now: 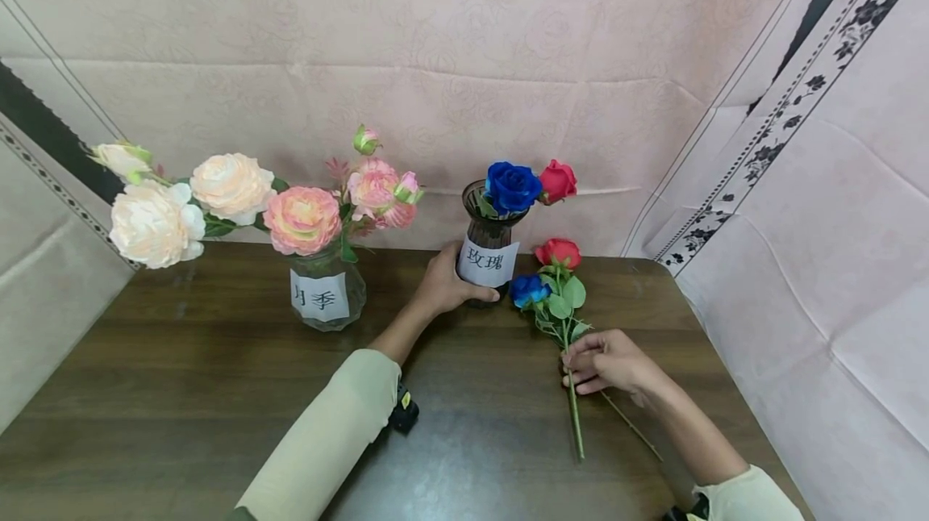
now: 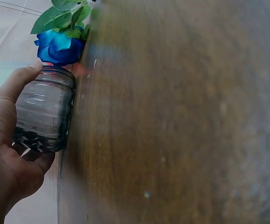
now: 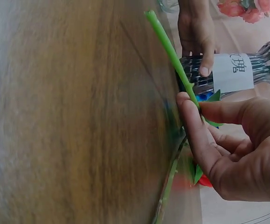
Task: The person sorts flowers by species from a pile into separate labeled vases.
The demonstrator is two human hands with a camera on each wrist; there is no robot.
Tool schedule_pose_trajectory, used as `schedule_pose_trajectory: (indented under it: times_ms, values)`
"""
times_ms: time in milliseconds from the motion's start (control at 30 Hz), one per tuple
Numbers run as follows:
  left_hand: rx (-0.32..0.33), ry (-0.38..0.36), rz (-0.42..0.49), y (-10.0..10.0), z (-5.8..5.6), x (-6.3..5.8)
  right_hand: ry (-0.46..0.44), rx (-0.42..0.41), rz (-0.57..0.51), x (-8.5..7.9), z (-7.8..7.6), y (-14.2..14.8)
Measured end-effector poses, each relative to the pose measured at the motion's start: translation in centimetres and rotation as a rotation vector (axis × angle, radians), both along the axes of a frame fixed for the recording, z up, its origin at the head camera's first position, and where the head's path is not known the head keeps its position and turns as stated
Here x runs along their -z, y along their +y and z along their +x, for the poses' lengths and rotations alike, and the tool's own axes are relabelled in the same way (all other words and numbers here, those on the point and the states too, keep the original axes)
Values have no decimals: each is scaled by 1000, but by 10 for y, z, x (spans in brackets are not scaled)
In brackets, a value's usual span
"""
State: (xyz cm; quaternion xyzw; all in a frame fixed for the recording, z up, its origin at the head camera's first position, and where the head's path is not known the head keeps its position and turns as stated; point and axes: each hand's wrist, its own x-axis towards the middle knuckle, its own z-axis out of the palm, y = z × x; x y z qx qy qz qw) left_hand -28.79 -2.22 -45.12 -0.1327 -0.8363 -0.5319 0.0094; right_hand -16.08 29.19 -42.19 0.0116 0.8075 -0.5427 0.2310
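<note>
My left hand (image 1: 450, 283) grips the lower part of a dark ribbed glass vase (image 1: 488, 232) with a white paper label (image 1: 485, 263). A blue rose (image 1: 512, 187) and a red rose (image 1: 558, 181) stand in it. Right of the vase, my right hand (image 1: 606, 361) pinches the green stem (image 3: 169, 49) of another red rose (image 1: 559, 253) between thumb and fingers. A second blue rose (image 1: 528, 291) lies beside that bloom, its thin stem (image 1: 631, 426) running down the table to the right. Leaves and my fingers hide where the stems cross.
A clear glass vase (image 1: 352, 295), also labelled, stands at left with pink flowers (image 1: 302, 220) and cream flowers (image 1: 232, 187) spreading wide leftward. The brown wooden table (image 1: 218, 400) ends at the back against a pale cloth wall (image 1: 435, 126).
</note>
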Motion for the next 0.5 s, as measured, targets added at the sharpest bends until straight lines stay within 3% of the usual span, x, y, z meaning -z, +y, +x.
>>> schedule_pose_trajectory:
  times_ms: [500]
  values:
    - [-7,-9,6,-1,0,-1,58,130,-110,-13,0,-5]
